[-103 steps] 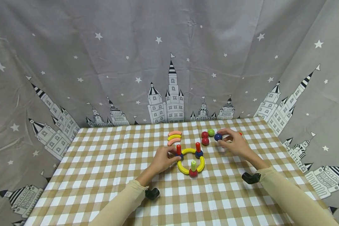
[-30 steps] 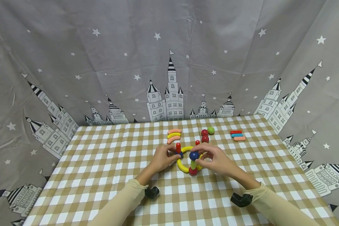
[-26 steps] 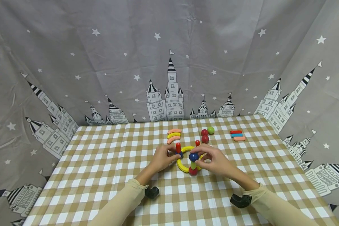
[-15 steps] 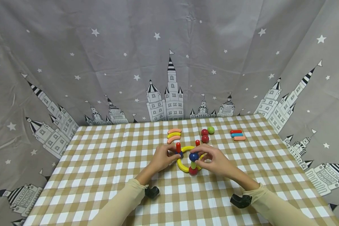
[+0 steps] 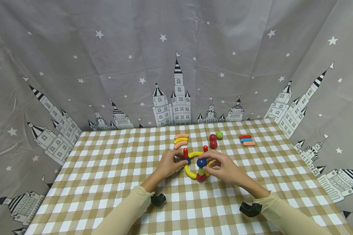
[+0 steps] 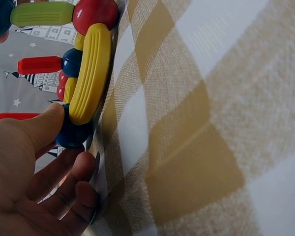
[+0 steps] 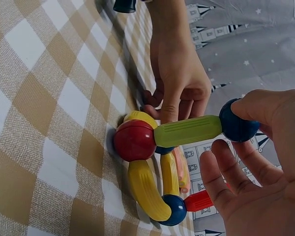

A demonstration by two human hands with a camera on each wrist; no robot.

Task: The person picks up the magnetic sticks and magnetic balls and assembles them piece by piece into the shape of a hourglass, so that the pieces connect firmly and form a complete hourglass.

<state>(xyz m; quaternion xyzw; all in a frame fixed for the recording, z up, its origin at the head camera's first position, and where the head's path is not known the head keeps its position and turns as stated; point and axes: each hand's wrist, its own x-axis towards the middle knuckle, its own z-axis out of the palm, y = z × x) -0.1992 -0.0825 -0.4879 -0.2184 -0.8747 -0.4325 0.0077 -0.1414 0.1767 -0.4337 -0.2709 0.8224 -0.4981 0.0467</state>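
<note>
A ring of curved yellow rods point(image 6: 94, 73) joined by balls lies on the checked cloth. My left hand point(image 5: 168, 164) pinches the blue ball point(image 6: 74, 135) at the ring's left, under an upright red rod point(image 5: 185, 152). Another red rod point(image 5: 205, 148) stands at the far side. At the near side, a green rod point(image 7: 189, 132) rises from a red ball point(image 7: 134, 140). On top of that rod sits a second blue ball point(image 7: 234, 123), which my right hand point(image 5: 225, 165) holds between thumb and fingers. This hand hides part of the ring's right side.
Behind the ring lie curved pink and yellow rods point(image 5: 181, 140). Two red balls point(image 5: 213, 144) and a green ball point(image 5: 219, 135) are grouped to their right. Red, blue and pink straight rods point(image 5: 246, 140) lie farther right. A grey castle-print curtain point(image 5: 129, 65) hangs behind the table.
My right hand has brought the blue ball from beside the red balls onto the green rod's top. Both hands have stayed nearly still over the last half second.
</note>
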